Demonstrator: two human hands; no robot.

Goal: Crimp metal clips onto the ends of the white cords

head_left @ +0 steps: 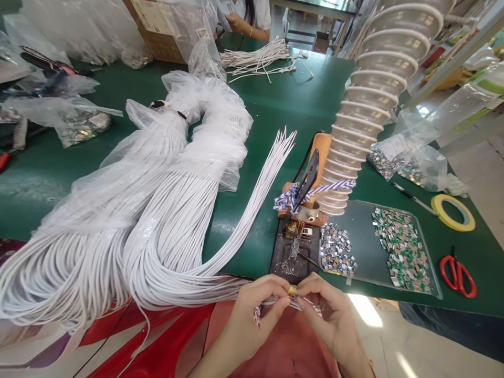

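Near the bottom centre, my left hand (258, 310) pinches a white cable with bare red and white wire ends sticking out below its fingers. My right hand (328, 315) closes on a small yellow and metal piece (292, 290) and white wires, its fingertips almost meeting those of my left hand. Just beyond my hands is a dark soldering stand (289, 257) with an orange-handled tool (321, 152) tied by a striped cord. Small metal connectors (336, 249) and green-and-silver parts (405, 249) lie in a tray (364, 210) to its right.
Large bundles of white cables (169, 231) cover the left. A ribbed hose (366, 94) comes down behind the stand. Yellow tape (452, 212), red scissors (458, 275) and a pen (413, 198) lie at right. Another person's hand (238, 23) shows at the back.
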